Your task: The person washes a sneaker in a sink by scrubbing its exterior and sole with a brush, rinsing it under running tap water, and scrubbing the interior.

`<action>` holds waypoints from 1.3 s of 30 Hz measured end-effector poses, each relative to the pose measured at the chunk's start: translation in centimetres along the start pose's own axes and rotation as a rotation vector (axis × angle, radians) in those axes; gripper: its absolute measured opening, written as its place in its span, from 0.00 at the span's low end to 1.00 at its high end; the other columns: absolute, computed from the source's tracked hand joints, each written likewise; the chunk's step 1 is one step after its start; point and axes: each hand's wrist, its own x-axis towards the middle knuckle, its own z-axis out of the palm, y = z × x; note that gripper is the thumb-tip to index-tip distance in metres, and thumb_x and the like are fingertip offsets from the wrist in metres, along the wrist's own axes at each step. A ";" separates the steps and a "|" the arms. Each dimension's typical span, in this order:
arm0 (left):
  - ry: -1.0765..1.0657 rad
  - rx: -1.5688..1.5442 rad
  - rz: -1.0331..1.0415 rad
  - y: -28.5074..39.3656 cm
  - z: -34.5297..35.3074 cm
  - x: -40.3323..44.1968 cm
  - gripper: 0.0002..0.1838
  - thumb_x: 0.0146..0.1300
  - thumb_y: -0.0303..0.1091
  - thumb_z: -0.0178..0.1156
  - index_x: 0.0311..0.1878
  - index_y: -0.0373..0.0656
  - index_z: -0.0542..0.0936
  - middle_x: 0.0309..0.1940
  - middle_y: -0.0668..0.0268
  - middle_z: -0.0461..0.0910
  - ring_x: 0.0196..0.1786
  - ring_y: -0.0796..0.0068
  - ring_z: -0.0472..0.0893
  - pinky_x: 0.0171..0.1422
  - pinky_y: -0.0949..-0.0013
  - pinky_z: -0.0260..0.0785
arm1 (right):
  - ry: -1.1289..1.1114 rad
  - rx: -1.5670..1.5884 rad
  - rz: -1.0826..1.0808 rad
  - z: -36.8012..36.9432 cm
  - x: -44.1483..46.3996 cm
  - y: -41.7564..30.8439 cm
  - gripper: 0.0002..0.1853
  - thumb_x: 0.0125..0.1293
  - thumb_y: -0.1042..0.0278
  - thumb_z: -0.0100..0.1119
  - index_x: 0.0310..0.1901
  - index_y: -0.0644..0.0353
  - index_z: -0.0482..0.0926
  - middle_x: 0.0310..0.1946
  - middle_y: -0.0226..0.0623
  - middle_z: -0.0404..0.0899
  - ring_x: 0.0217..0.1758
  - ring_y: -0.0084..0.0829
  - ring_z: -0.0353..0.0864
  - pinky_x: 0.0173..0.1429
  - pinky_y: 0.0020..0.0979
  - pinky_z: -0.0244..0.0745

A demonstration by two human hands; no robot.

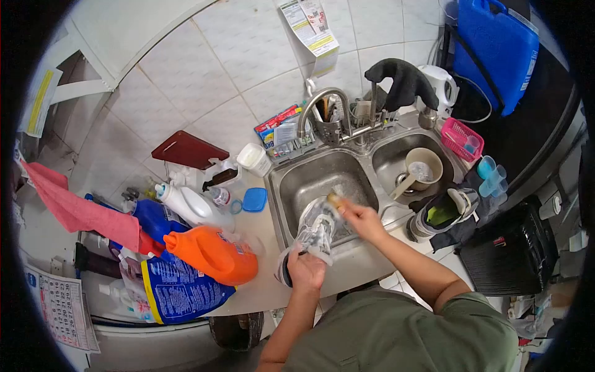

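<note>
My left hand [305, 271] is closed around the heel end of a wet white-and-grey sneaker [317, 234], which tilts over the front rim of the left sink basin [291, 192]. My right hand [364, 222] grips a small brush [334, 199] with a light wooden-looking back, held at the upper part of the shoe. Motion blurs the brush, so its bristles are unclear. A second sneaker [455, 208], with a bright green inside, rests on dark cloth right of the sink.
In the right basin sits a beige saucepan [424, 168] under a black-wrapped faucet [403, 84]. An orange jug [217, 254], a white bottle [195, 204] and a blue lid [255, 199] crowd the left counter. Blue cups [489, 177] and a pink basket [462, 137] stand at the right.
</note>
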 end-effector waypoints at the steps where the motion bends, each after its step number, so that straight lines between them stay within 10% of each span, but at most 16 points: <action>1: 0.047 0.019 -0.047 -0.2 0.0 0.6 0.25 0.70 0.44 0.53 0.61 0.35 0.72 0.59 0.55 0.77 0.62 0.59 0.76 0.71 0.57 0.66 | -0.111 -0.042 0.040 0.9 -1.0 -1.2 0.22 0.70 0.46 0.59 0.55 0.54 0.84 0.38 0.45 0.87 0.40 0.27 0.86 0.49 0.31 0.77; 7: -0.080 0.197 -0.010 -1.1 -4.5 3.7 0.23 0.76 0.51 0.50 0.62 0.44 0.72 0.56 0.57 0.78 0.60 0.62 0.78 0.68 0.58 0.69 | -0.121 0.224 -0.209 6.0 -4.7 0.6 0.23 0.71 0.46 0.59 0.59 0.53 0.82 0.36 0.48 0.87 0.39 0.31 0.87 0.47 0.34 0.78; 12: -0.075 0.237 -0.070 0.0 -0.8 2.8 0.22 0.75 0.43 0.51 0.64 0.38 0.71 0.57 0.56 0.78 0.60 0.59 0.78 0.70 0.56 0.68 | -0.180 0.036 0.199 4.8 -3.7 -2.5 0.21 0.73 0.54 0.57 0.61 0.57 0.79 0.58 0.45 0.82 0.59 0.33 0.82 0.61 0.33 0.73; 17: -0.113 0.246 -0.173 2.0 -1.0 2.0 0.24 0.65 0.30 0.53 0.64 0.32 0.71 0.60 0.52 0.76 0.63 0.56 0.77 0.71 0.54 0.67 | -0.219 0.271 0.068 3.7 -3.9 -3.2 0.23 0.73 0.50 0.56 0.61 0.57 0.80 0.41 0.48 0.87 0.42 0.26 0.87 0.48 0.35 0.77; 20: -0.066 0.193 -0.188 1.0 -3.8 4.5 0.22 0.66 0.32 0.50 0.61 0.32 0.72 0.57 0.51 0.78 0.62 0.56 0.78 0.70 0.54 0.69 | -0.162 -0.250 0.228 0.3 -1.7 -6.5 0.21 0.72 0.52 0.57 0.60 0.55 0.81 0.48 0.47 0.86 0.49 0.29 0.86 0.54 0.32 0.77; 24: 0.152 0.157 -0.053 0.3 -3.4 5.0 0.20 0.74 0.37 0.42 0.60 0.34 0.73 0.57 0.51 0.78 0.62 0.55 0.77 0.69 0.52 0.69 | -0.114 0.008 -0.357 5.1 -5.5 -3.2 0.20 0.73 0.48 0.52 0.60 0.45 0.81 0.30 0.48 0.85 0.34 0.49 0.86 0.41 0.42 0.80; 27: 0.102 0.050 -0.051 0.2 -3.3 4.5 0.22 0.78 0.41 0.36 0.60 0.36 0.72 0.58 0.54 0.78 0.61 0.57 0.78 0.68 0.53 0.70 | -0.222 -0.493 -0.013 1.8 -3.6 -4.4 0.20 0.73 0.45 0.50 0.55 0.47 0.84 0.32 0.51 0.85 0.37 0.52 0.85 0.43 0.47 0.80; 32: 0.046 0.084 -0.014 0.5 -3.9 4.6 0.22 0.77 0.43 0.38 0.59 0.37 0.73 0.57 0.54 0.78 0.60 0.57 0.78 0.68 0.52 0.69 | -0.177 -0.361 -0.341 3.9 -7.0 -5.5 0.21 0.73 0.44 0.47 0.46 0.47 0.87 0.30 0.50 0.84 0.32 0.53 0.85 0.40 0.51 0.79; 35: 0.124 0.027 -0.011 0.1 -0.8 3.0 0.22 0.77 0.44 0.39 0.58 0.37 0.74 0.55 0.54 0.79 0.59 0.58 0.78 0.66 0.52 0.70 | -0.120 -0.540 -0.065 2.8 -3.1 -2.5 0.19 0.71 0.45 0.51 0.46 0.48 0.87 0.31 0.51 0.84 0.35 0.54 0.85 0.43 0.52 0.79; 39: -0.350 -0.143 -0.130 0.9 -7.0 5.7 0.26 0.78 0.48 0.38 0.58 0.37 0.75 0.58 0.54 0.78 0.63 0.55 0.76 0.71 0.49 0.65 | -0.113 -0.404 -0.273 4.2 -5.6 -3.9 0.21 0.72 0.42 0.50 0.47 0.44 0.87 0.29 0.50 0.84 0.33 0.52 0.85 0.42 0.51 0.80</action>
